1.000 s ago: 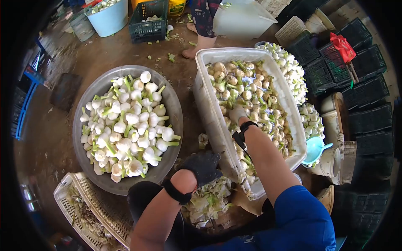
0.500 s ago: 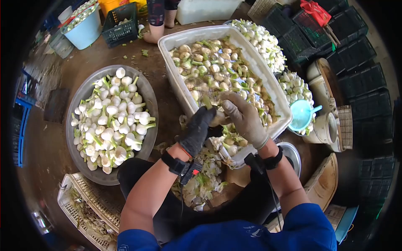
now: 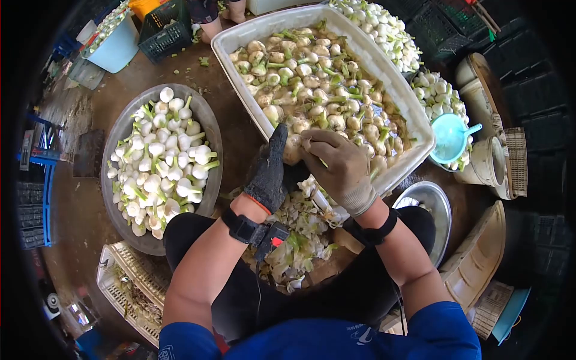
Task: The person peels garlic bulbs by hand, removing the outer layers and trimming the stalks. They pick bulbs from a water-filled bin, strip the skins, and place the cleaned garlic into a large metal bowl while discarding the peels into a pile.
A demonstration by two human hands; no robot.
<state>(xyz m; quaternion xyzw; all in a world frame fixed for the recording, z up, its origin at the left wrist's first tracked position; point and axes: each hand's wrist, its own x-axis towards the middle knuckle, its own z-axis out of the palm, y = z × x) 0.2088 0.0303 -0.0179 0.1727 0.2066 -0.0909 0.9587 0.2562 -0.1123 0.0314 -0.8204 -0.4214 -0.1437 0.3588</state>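
In a black glove, my left hand (image 3: 270,174) is closed round a garlic bulb (image 3: 292,150), its thumb pointing up. My right hand (image 3: 338,167), in a grey-brown glove, pinches at the same bulb from the right, its fingertips touching it. Both hands are over the near edge of a white tub (image 3: 237,90) filled with unpeeled garlic (image 3: 312,81) in water. Below them lies a heap of peeled skins (image 3: 294,258). To the left stands a round grey basin (image 3: 111,198) piled with clean white garlic (image 3: 159,162).
A metal bowl (image 3: 441,210) is by my right knee. A cyan ladle (image 3: 449,139) rests on garlic at the right. White crates (image 3: 111,282) sit at lower left, a dark green crate (image 3: 165,36) and a blue bucket (image 3: 114,51) at upper left. Another person's leg (image 3: 210,29) shows at the top.
The view has shifted, with the tub higher in it. My left thumb has lifted upright, and my right fingers have drawn in to the bulb.
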